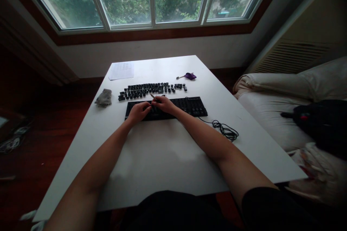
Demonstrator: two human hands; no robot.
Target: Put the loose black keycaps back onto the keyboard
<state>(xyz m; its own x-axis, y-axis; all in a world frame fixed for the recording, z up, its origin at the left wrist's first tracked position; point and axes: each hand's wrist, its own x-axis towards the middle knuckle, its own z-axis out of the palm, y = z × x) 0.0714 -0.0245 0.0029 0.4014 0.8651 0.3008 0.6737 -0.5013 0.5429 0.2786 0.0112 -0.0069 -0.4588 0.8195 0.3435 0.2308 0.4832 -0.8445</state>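
A black keyboard (pixel 193 107) lies across the white table in front of me, its keycaps off at least in part. My right hand (pixel 165 104) is over its middle, closed round a thin stick-like tool (pixel 153 96) whose end points up and to the left. Close beside it, my left hand (pixel 140 111) rests on the left half of the keyboard with fingers curled together. The fingertips of both hands nearly meet, and what lies between them is too small to make out. Behind the keyboard, loose black keycaps (pixel 146 88) stand in rows.
A crumpled grey cloth (pixel 103 98) lies at the left, a paper sheet (pixel 121 70) at the back left. At the back right are a small brush (pixel 180 77) and a purple object (pixel 190 76). A coiled black cable (pixel 226 130) lies right of the keyboard on the white table (pixel 168 151).
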